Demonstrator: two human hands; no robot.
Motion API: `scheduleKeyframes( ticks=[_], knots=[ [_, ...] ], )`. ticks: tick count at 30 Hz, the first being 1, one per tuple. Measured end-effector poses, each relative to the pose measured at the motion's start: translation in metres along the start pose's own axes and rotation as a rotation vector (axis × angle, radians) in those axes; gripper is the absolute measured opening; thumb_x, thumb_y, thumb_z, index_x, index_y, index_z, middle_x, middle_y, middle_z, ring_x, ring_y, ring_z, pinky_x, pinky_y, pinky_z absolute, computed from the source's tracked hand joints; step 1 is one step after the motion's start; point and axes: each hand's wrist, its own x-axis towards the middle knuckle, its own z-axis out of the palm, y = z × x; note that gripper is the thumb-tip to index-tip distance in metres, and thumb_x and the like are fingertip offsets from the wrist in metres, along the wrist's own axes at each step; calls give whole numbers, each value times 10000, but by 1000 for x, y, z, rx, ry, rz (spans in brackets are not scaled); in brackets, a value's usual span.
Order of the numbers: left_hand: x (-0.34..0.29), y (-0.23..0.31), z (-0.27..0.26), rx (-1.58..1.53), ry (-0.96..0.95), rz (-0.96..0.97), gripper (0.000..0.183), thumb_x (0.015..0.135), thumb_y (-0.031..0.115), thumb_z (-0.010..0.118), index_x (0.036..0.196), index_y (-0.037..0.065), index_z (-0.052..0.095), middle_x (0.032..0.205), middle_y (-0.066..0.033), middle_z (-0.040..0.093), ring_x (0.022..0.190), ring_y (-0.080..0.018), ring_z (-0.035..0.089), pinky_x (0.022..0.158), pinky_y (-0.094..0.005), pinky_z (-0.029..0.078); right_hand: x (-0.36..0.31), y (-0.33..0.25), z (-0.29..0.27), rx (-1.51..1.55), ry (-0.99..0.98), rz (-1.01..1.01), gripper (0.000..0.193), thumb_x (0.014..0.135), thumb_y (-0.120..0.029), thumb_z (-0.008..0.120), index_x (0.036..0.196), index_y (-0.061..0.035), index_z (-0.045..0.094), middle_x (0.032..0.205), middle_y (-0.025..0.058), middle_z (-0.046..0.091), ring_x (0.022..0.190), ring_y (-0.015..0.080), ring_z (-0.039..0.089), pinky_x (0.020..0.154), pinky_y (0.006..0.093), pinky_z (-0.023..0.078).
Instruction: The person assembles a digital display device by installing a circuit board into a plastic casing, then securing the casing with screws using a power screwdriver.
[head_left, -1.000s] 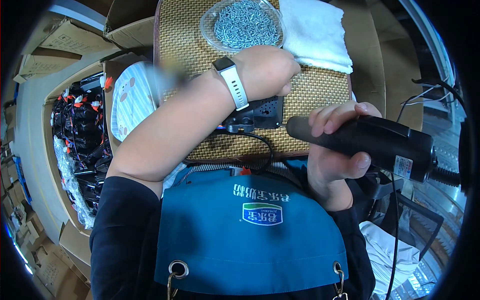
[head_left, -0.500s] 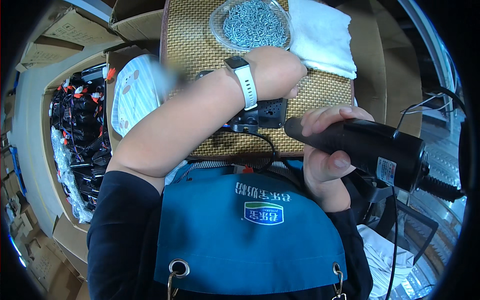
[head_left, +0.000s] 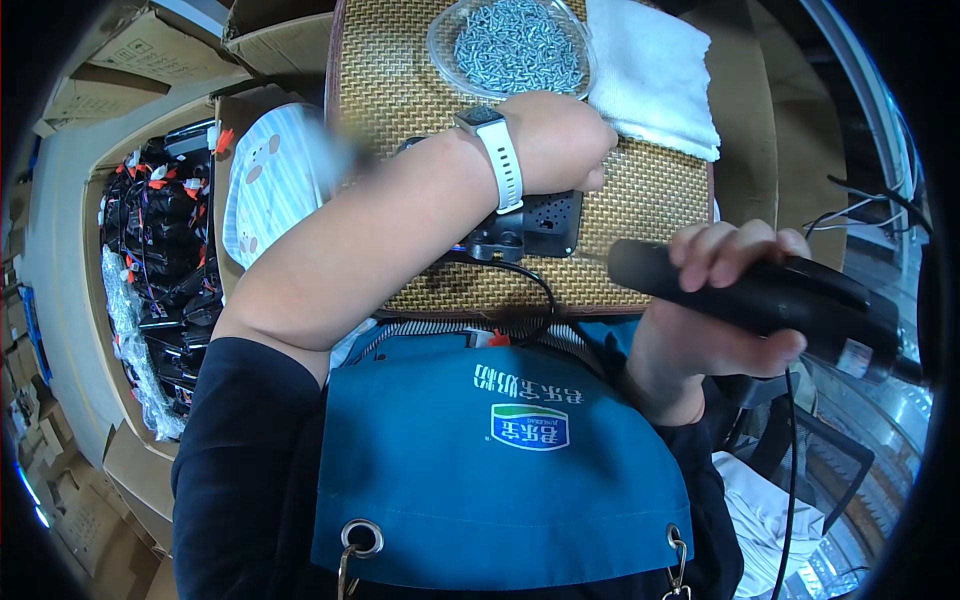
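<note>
My right hand (head_left: 725, 300) is wrapped round a black electric screwdriver (head_left: 790, 300), its tip end pointing left toward a black plastic part. That part (head_left: 550, 228), with a perforated face and a black cable (head_left: 540, 285), lies on a woven mat (head_left: 630, 210), partly covered by my left forearm. My left hand (head_left: 560, 145), below a white-strapped watch, is closed above the far side of the part. Its fingers curl out of sight, so what they hold is hidden. A clear tray (head_left: 440, 62) of small silver screws (head_left: 520, 48) sits just beyond it.
A folded white cloth (head_left: 655, 75) lies right of the screws. At left, a cardboard box (head_left: 95, 300) holds black wired units (head_left: 165, 220) and bubble wrap (head_left: 135, 340). A striped cloth (head_left: 270, 185) hangs beside the mat. The screwdriver's cord (head_left: 792, 470) runs down at right.
My right hand has drawn the screwdriver rightward, away from the black plastic part, and its grip has tilted. My left hand stays about where it was.
</note>
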Motion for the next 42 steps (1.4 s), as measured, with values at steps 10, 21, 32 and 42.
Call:
scheduleKeyframes(
  ticks=[10, 21, 32, 42],
  knots=[
    [-128, -14, -71, -80, 89, -7, 833, 576, 183, 844, 1301, 43, 457, 1272, -164, 512, 1177, -364, 501, 1000, -420, 418, 40, -15, -4, -38, 127, -23, 696, 786, -676, 601, 1180, -106, 533, 800, 38, 486, 680, 177, 516, 687, 356, 426],
    [-126, -4, -4, -239, 271, -141, 613, 584, 108, 844, 1091, 35, 505, 1312, -162, 482, 1129, -371, 539, 947, -397, 458, 70, 55, 59, -32, 58, 63, 780, 832, -621, 597, 1249, 15, 422, 778, 116, 580, 625, 203, 585, 598, 337, 500],
    [-120, -14, 3, -47, 397, 75, 590, 673, 260, 777, 1214, 104, 600, 1330, -99, 545, 1097, -256, 571, 912, -387, 426, 73, 69, 36, -336, 127, 28, 706, 851, -596, 563, 1222, -14, 414, 757, 92, 569, 654, 228, 561, 703, 418, 466],
    [-121, -14, 9, -111, 363, 120, 477, 683, 230, 744, 1131, 93, 651, 1142, -52, 672, 810, -190, 614, 740, -336, 460, 64, 74, 35, -345, 138, 123, 713, 838, -625, 558, 1208, -28, 438, 741, 77, 569, 646, 211, 560, 691, 408, 461]
  ],
)
